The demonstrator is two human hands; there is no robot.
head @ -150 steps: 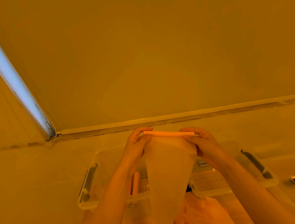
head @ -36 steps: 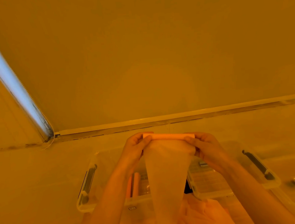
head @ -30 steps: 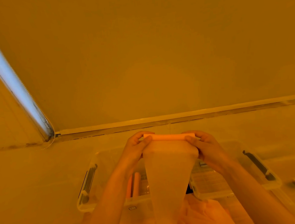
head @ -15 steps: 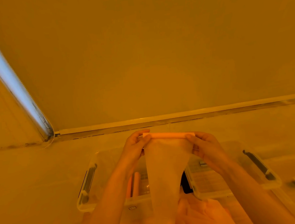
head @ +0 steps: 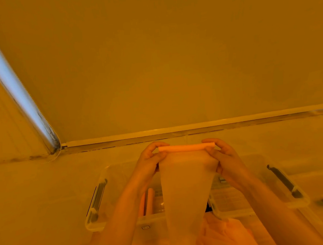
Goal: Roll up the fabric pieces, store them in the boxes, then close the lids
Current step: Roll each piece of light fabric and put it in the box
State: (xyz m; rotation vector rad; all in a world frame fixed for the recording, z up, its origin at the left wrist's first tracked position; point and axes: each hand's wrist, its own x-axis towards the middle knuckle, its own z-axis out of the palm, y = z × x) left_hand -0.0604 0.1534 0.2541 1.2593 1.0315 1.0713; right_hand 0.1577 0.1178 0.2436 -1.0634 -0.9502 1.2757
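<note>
I hold the rolled part of the fabric piece (head: 186,147) up in front of me, one end in each hand. My left hand (head: 150,161) pinches the left end and my right hand (head: 224,156) pinches the right end, with the fingers curled around the thin roll and the thumbs below it. The long axis of the roll runs straight from one hand to the other, level, and both hands are equally near to it. From the roll the unrolled fabric (head: 183,188) hangs down toward me, between my wrists, and gets narrower lower down. I judge that the next turns must pull this hanging part upward into the roll, so my fingers must twist together, or one end will wind tighter than the other. Below my hands, on the table (head: 37,199), stand two clear boxes side by side. The left box (head: 97,201) is under my left forearm and already has rolled pieces (head: 149,200) inside. The right box (head: 285,186) is under my right forearm, and what lies in it I cannot tell. More loose fabric (head: 223,235) lies nearest to me, under the hanging part. Nothing stands between my fingers and the boxes except the hanging fabric itself.
</note>
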